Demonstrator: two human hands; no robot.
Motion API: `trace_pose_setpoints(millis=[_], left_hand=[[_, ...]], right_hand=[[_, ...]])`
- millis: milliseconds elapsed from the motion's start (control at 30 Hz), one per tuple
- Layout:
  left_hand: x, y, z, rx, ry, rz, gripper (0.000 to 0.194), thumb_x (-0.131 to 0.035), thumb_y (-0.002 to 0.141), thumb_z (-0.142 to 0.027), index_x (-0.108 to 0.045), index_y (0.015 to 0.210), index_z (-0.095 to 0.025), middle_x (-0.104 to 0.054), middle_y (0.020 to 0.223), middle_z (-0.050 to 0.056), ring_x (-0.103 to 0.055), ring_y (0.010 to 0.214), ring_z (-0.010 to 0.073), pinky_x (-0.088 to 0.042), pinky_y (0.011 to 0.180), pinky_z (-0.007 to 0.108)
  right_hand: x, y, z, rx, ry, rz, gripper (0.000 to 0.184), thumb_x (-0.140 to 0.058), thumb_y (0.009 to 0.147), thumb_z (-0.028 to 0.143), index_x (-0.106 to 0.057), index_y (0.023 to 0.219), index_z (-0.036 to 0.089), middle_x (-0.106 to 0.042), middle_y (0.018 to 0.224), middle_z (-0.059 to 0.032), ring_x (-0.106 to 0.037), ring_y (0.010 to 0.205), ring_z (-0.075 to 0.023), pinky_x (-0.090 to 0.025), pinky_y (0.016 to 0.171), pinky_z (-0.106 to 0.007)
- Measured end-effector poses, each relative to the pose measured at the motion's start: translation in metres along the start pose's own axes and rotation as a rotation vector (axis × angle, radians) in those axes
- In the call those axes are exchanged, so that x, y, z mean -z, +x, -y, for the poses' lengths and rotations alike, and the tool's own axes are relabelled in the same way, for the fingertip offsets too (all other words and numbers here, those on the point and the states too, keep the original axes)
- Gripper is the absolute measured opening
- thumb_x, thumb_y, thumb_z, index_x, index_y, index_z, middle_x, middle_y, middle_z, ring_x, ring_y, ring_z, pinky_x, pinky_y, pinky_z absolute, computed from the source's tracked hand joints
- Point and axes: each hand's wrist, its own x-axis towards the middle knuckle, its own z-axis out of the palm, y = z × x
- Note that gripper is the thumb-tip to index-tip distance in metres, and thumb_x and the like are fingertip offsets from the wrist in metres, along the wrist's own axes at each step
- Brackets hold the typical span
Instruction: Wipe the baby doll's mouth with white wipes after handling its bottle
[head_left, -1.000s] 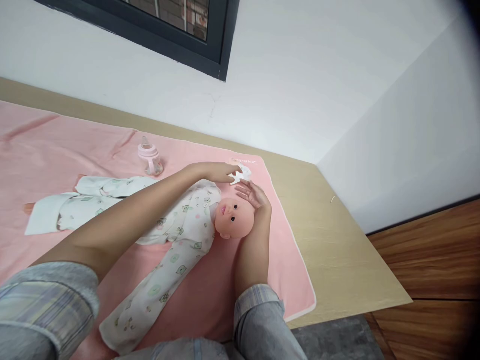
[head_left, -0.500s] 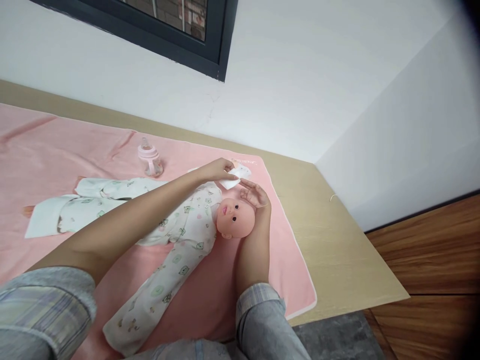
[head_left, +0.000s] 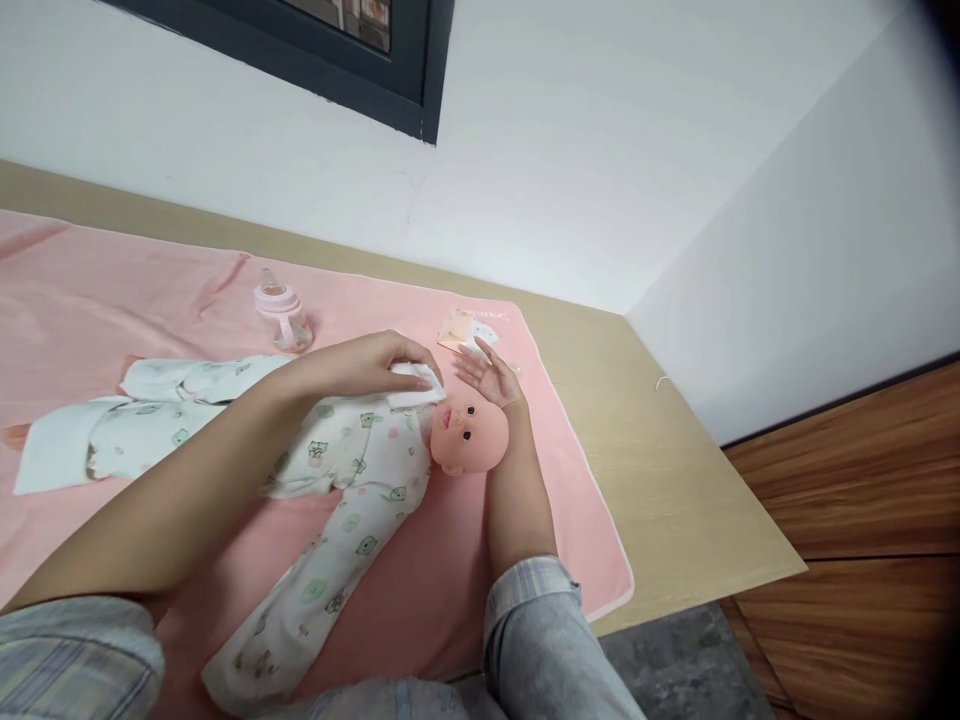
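A baby doll [head_left: 466, 438] in a white printed outfit [head_left: 379, 460] lies on its back on the pink blanket [head_left: 420, 590]. My left hand [head_left: 386, 362] pinches a white tissue [head_left: 414, 388] beside the doll's neck and chin. Past the doll's head, my right hand [head_left: 491, 378] is open, fingers spread and palm turned up, holding nothing. The doll's head rests against my right forearm. Just beyond my right fingertips lies a small orange and white packet [head_left: 456, 328], partly covered by them.
A pink-lidded baby bottle [head_left: 283, 315] with a handle stands upright on the blanket at the far side. The wooden tabletop [head_left: 637, 470] shows past the blanket's right edge. A white wall [head_left: 525, 200] and dark window frame [head_left: 420, 110] rise behind.
My left hand has moved left and nearer with the tissue, from beside the packet to the doll's neck. My right hand has parted from the tissue and its fingers have spread.
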Motion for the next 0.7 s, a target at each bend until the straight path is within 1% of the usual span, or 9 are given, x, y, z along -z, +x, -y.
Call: trace_pose_setpoints(millis=[33,100,233,333,467,600,700], left_hand=[[-0.003,-0.003,0.001,-0.004,0.008,0.017,0.028,-0.055,0.089,-0.04,-0.073,0.105,-0.024,-0.072,0.105,-0.001,-0.064,0.093,0.0194,-0.044,0.078,0.021],[-0.008,-0.007,0.004,0.015,0.023,0.03,0.028,-0.056,0.09,-0.041,-0.073,0.105,-0.025,-0.072,0.106,-0.001,-0.065,0.095,0.0202,-0.044,0.079,0.021],[-0.017,-0.009,0.004,0.071,0.038,0.026,0.028,-0.059,0.088,-0.046,-0.074,0.099,-0.025,-0.073,0.097,-0.001,-0.065,0.086,0.0207,-0.044,0.073,0.023],[-0.022,-0.011,-0.002,0.083,0.041,-0.009,0.023,-0.061,0.086,-0.044,-0.074,0.092,-0.027,-0.073,0.09,-0.003,-0.066,0.081,0.0191,-0.044,0.07,0.023],[-0.032,-0.011,-0.008,0.085,0.025,-0.061,0.019,-0.062,0.082,-0.041,-0.075,0.087,-0.027,-0.075,0.087,-0.004,-0.067,0.079,0.0186,-0.045,0.07,0.023],[-0.041,-0.008,-0.01,0.085,0.01,-0.084,0.021,-0.061,0.08,-0.038,-0.075,0.084,-0.024,-0.075,0.084,-0.001,-0.067,0.075,0.02,-0.045,0.067,0.025],[-0.045,-0.006,-0.009,0.075,0.044,-0.099,0.02,-0.057,0.078,-0.032,-0.075,0.084,-0.023,-0.075,0.084,-0.001,-0.066,0.074,0.0201,-0.044,0.068,0.027]], right_hand=[[0.002,0.002,-0.002,-0.002,0.007,0.002,0.047,-0.058,0.083,0.043,-0.056,0.129,0.031,-0.063,0.134,-0.003,-0.066,0.113,-0.0172,-0.048,0.107,-0.04],[0.004,0.004,-0.004,-0.007,0.016,0.003,0.048,-0.06,0.083,0.042,-0.056,0.129,0.03,-0.065,0.132,-0.0035,-0.066,0.112,-0.0169,-0.048,0.108,-0.04],[-0.001,0.004,-0.001,-0.032,-0.009,-0.04,0.05,-0.059,0.083,0.042,-0.055,0.131,0.029,-0.065,0.131,-0.004,-0.066,0.111,-0.0162,-0.048,0.107,-0.04],[-0.012,0.0,0.006,-0.058,-0.078,-0.067,0.047,-0.057,0.086,0.04,-0.054,0.131,0.028,-0.065,0.13,-0.004,-0.065,0.114,-0.0163,-0.046,0.108,-0.041],[-0.023,-0.005,0.013,-0.083,-0.123,-0.05,0.04,-0.053,0.089,0.032,-0.057,0.129,0.025,-0.067,0.127,-0.0041,-0.064,0.116,-0.0174,-0.044,0.11,-0.042],[-0.025,-0.004,0.014,-0.093,-0.123,-0.037,0.037,-0.053,0.089,0.028,-0.058,0.126,0.023,-0.069,0.123,-0.0044,-0.065,0.113,-0.0174,-0.042,0.111,-0.043],[-0.026,-0.004,0.014,-0.099,-0.134,-0.059,0.036,-0.053,0.089,0.028,-0.058,0.124,0.023,-0.069,0.122,-0.0043,-0.065,0.112,-0.0175,-0.043,0.111,-0.043]])
